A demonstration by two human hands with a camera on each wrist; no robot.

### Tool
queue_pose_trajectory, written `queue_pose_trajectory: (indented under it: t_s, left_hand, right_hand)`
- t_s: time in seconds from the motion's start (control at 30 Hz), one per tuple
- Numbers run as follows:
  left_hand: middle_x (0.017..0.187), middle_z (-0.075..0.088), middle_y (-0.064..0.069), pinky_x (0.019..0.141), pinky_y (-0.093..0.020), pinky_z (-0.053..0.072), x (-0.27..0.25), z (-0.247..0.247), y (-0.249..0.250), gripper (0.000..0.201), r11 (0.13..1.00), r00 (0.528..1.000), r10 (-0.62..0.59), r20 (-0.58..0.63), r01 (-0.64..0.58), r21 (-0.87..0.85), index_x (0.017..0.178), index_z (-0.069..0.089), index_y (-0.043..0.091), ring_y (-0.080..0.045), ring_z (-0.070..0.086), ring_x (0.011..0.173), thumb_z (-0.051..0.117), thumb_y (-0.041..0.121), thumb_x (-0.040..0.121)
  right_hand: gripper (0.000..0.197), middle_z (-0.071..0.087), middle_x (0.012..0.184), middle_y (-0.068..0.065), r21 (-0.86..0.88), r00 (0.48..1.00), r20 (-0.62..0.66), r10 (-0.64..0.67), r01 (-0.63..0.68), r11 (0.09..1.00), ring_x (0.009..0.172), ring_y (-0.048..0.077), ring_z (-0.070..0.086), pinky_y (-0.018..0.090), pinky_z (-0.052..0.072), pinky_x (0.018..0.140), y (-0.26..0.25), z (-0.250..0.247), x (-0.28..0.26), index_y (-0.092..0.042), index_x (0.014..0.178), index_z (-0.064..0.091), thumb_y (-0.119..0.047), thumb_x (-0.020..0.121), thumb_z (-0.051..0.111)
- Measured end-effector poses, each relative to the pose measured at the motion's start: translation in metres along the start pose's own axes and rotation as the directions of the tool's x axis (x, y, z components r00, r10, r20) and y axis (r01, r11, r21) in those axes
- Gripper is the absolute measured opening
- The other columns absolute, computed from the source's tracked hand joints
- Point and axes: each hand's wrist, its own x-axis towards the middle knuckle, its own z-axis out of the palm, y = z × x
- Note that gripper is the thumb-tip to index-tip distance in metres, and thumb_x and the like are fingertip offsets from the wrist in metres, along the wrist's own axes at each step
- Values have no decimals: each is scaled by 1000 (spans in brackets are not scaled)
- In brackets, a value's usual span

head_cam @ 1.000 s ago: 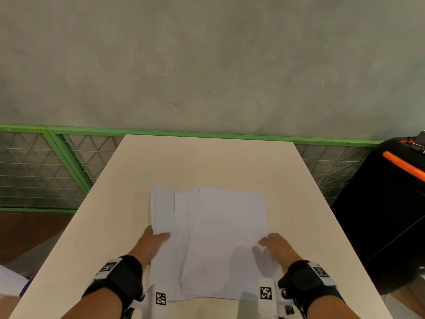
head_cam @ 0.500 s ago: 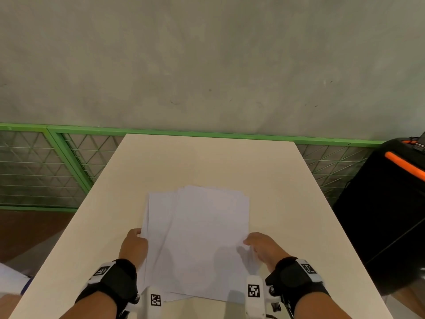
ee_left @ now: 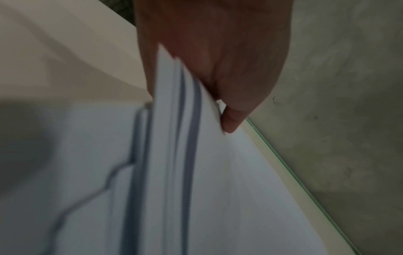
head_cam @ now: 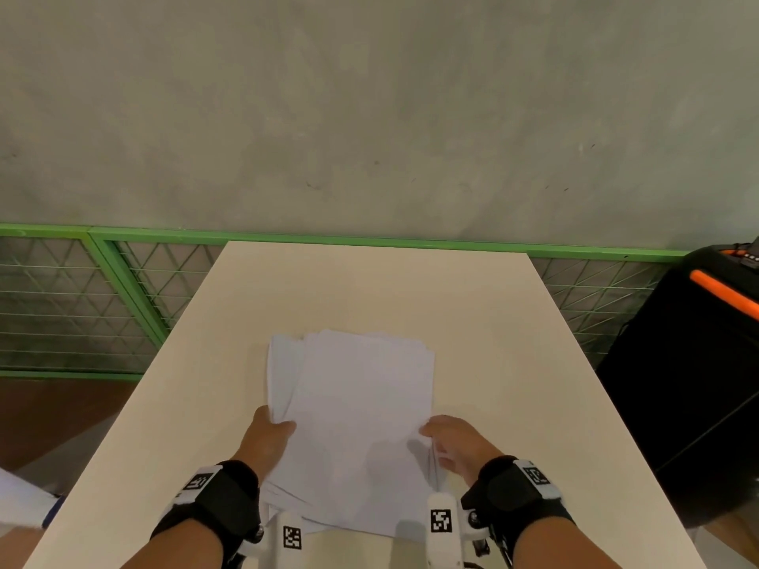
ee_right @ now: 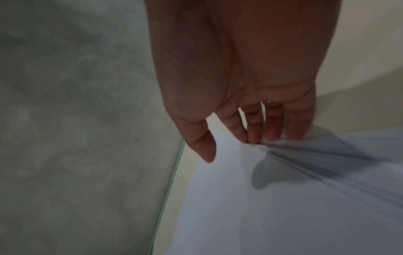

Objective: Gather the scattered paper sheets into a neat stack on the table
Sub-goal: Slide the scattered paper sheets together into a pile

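Several white paper sheets (head_cam: 361, 416) lie in a loose, uneven bundle on the beige table (head_cam: 369, 289), near its front edge. My left hand (head_cam: 279, 425) grips the bundle's left edge, thumb on top. In the left wrist view the sheets (ee_left: 174, 155) stand lifted and fanned between thumb and fingers of that hand (ee_left: 218, 103). My right hand (head_cam: 443, 437) is at the bundle's right edge. In the right wrist view its straight fingers (ee_right: 272, 127) press against the sheets' (ee_right: 261, 207) edge, which bunches there, while the thumb hovers apart.
A green mesh fence (head_cam: 123, 289) runs behind and to the left of the table, below a grey wall. A black case with an orange handle (head_cam: 698, 363) stands close to the table's right side. Bare tabletop lies beyond the sheets.
Both hands have moved toward each other, pushing the spread sheets into a narrower bundle. The left hand now grips and lifts the left edge.
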Motion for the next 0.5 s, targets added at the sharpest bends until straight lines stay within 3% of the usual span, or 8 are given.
queue_pose_trajectory:
  t_s: [0.03, 0.1, 0.17, 0.2, 0.27, 0.37, 0.43, 0.5]
  left_hand:
    - [119, 52, -19, 88, -37, 42, -1, 0, 1, 46, 1000, 1000, 2, -5, -2, 2, 132, 35, -2, -28, 48, 97, 49, 8, 90]
    - [107, 53, -15, 74, -33, 44, 0, -6, -2, 45, 1000, 999, 3, -34, -3, 1, 130, 37, 0, -28, 51, 90, 50, 5, 87]
    - [92, 55, -9, 60, -29, 41, 0, -12, -6, 45, 1000, 998, 1, -69, -2, -11, 129, 40, 2, -26, 53, 80, 51, 3, 85]
    - [88, 55, -7, 60, -29, 41, 1, -14, -8, 45, 1000, 998, 2, -70, -3, -6, 128, 41, 3, -25, 54, 78, 51, 3, 84]
    - [93, 55, -9, 65, -31, 42, 0, -14, -7, 44, 999, 999, 16, -44, -15, 29, 128, 40, 2, -26, 53, 82, 50, 4, 85]
    - [103, 49, -9, 73, -31, 39, -1, -11, -4, 46, 996, 999, 43, -3, -43, 73, 132, 34, -1, -25, 48, 90, 49, 7, 88]
    - [110, 46, -10, 82, -31, 36, -1, -13, -4, 49, 996, 999, 47, 17, -48, 74, 134, 33, -2, -26, 46, 97, 50, 9, 89]
    - [111, 48, -11, 84, -32, 38, 1, -16, -9, 50, 998, 999, 35, 40, -37, 53, 134, 34, 0, -28, 49, 100, 53, 11, 89]
  right_hand:
    - [6, 43, 76, 0, 28, 999, -35, -16, 17, 999, 76, 16, 43, 26, 38, 75, 2, -4, 3, -10, 85, 48, -10, 88, 54]
    - [6, 40, 72, -2, 48, 989, -145, -34, 42, 998, 69, 14, 41, 28, 36, 77, 5, -10, 6, -11, 85, 48, -10, 87, 53]
    - [9, 43, 73, 1, 62, 974, -223, -29, 44, 997, 81, 23, 45, 35, 37, 84, 7, -12, 7, -10, 78, 49, -8, 86, 54]
    - [10, 44, 73, 2, 70, 976, -216, -22, 38, 997, 88, 26, 45, 39, 39, 88, 6, -10, 5, -9, 77, 49, -8, 85, 54]
    - [8, 45, 74, 2, 102, 995, -102, 17, -6, 995, 91, 25, 43, 40, 43, 91, 1, -2, -4, -9, 80, 51, -9, 86, 55]
    - [7, 50, 84, 6, 195, 997, 55, 56, -66, 979, 82, 23, 47, 30, 45, 75, -4, 10, -12, -9, 86, 58, -13, 82, 63]
    - [12, 53, 96, 7, 216, 997, 62, 39, -52, 975, 87, 23, 52, 28, 45, 73, 1, 13, -10, -11, 92, 60, -16, 81, 64]
    - [8, 54, 95, 7, 227, 999, 30, 20, -26, 973, 87, 22, 53, 26, 43, 70, 4, 13, -8, -13, 91, 58, -15, 84, 61]
